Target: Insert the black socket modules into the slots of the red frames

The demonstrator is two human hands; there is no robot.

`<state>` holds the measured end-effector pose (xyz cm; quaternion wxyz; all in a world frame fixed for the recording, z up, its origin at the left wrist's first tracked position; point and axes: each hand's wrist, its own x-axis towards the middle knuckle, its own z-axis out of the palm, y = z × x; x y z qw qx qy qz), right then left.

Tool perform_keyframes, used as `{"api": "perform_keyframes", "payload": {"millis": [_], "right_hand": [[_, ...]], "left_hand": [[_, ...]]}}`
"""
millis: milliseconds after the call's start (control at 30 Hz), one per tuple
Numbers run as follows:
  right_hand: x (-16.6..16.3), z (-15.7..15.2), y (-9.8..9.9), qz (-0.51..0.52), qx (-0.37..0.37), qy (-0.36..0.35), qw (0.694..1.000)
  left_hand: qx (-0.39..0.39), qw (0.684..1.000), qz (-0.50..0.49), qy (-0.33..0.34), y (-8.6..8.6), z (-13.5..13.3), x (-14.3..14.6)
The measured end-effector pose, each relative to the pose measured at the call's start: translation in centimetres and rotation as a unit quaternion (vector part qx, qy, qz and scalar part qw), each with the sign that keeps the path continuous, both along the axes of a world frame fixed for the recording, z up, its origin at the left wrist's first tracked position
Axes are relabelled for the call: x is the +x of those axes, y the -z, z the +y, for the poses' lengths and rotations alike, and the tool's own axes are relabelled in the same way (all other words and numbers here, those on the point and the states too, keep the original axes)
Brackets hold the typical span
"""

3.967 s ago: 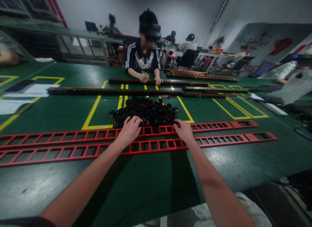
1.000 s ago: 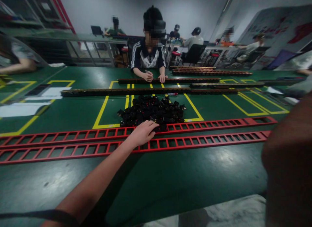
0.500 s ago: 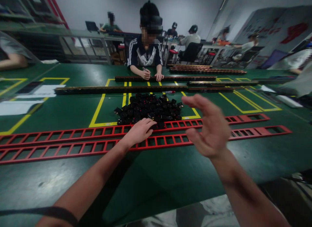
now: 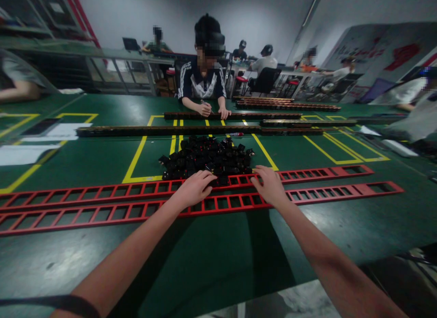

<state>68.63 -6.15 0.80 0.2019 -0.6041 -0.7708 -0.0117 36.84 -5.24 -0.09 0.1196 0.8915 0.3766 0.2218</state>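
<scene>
A heap of small black parts lies on the green table inside a yellow marked box. Two long red slotted racks run side by side across the table in front of it, the far rack and the near rack. My left hand rests on the far rack at the heap's near edge, fingers stretched out flat toward the parts. My right hand lies over both racks to the right of the heap, fingers spread and flat. Neither hand visibly holds anything.
Long dark filled strips lie across the table beyond the heap. A person in a dark striped top works on another strip opposite me. White sheets lie at the left. More people sit at tables in the back.
My right hand was raised close to the camera a second ago, then came down and now lies flat on the red racks. My left hand has stayed at the heap's edge.
</scene>
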Motion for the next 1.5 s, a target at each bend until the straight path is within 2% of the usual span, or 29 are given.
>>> {"api": "perform_keyframes", "payload": {"millis": [100, 133, 200, 300, 500, 700, 1200, 1500], "right_hand": [[2.8, 2.0, -0.6, -0.074, -0.014, 0.17, 0.983], [3.5, 2.4, -0.6, -0.089, -0.035, 0.205, 0.974], [4.3, 2.8, -0.4, -0.1, -0.094, 0.23, 0.963], [4.6, 2.8, -0.2, -0.1, -0.148, 0.215, 0.96], [4.2, 2.5, -0.9, -0.104, -0.166, 0.198, 0.96], [4.3, 2.5, -1.1, -0.09, -0.173, 0.201, 0.96], [4.4, 2.2, -0.6, -0.062, -0.094, 0.219, 0.969], [4.3, 2.3, -1.0, -0.059, -0.103, 0.222, 0.968]], "left_hand": [[0.002, 1.0, 0.004, -0.005, 0.1, 0.0, 0.0], [0.001, 1.0, 0.006, -0.006, 0.1, 0.0, 0.0], [-0.001, 1.0, 0.01, -0.011, 0.1, -0.1, 0.0], [0.0, 1.0, 0.01, -0.015, 0.1, -0.2, 0.0], [-0.009, 0.998, 0.015, -0.053, 0.1, -0.3, 0.2], [-0.01, 0.999, 0.011, -0.047, 0.4, 0.1, 0.2], [-0.046, 0.993, -0.039, -0.1, 1.1, 0.9, 1.0], [-0.036, 0.991, -0.045, -0.117, 1.3, -0.3, 1.5]]}}
